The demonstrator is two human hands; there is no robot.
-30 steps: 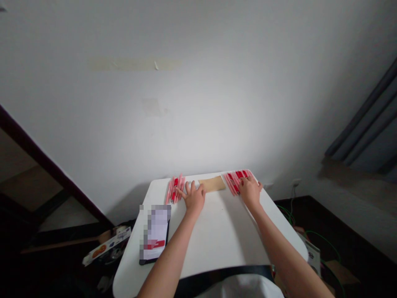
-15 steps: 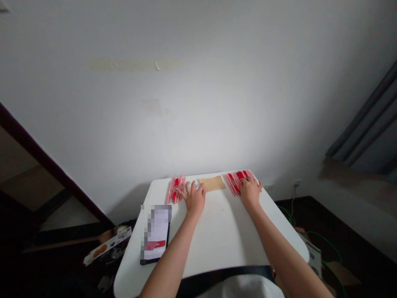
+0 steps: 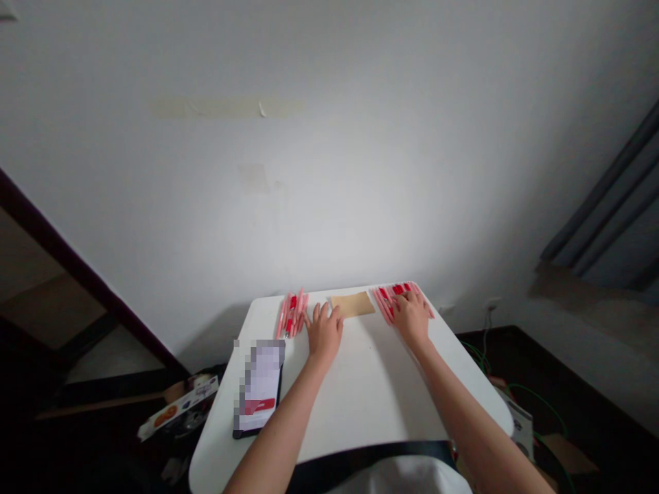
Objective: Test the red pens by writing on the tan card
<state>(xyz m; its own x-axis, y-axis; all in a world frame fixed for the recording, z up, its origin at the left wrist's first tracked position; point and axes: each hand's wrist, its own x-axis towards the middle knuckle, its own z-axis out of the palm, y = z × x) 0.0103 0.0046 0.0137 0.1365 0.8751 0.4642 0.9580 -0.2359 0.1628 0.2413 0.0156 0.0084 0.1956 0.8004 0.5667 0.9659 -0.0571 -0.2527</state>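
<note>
My left hand [image 3: 324, 334] rests on the white table with its fingers spread, holding nothing. Its fingertips are by the lower left corner of a tan rectangular piece [image 3: 355, 304], which looks like paper or card. Just left of that hand lies a bunch of pink and red pens [image 3: 292, 314], roughly side by side. My right hand [image 3: 412, 320] lies over a second row of pink and red pens [image 3: 382, 304], its fingers stretched across them and covering part of the row. No pen is lifted in it.
A phone [image 3: 260, 384] with a lit, partly pixelated screen lies at the left of the white table [image 3: 371, 412]. The wall [image 3: 340, 206] stands right behind the table. Green cables [image 3: 540, 394] and boxes are on the floor to the right.
My left thumb has drawn in from the left pens toward the hand. The fingers of my right hand have come closer together, uncovering the row's right end.
</note>
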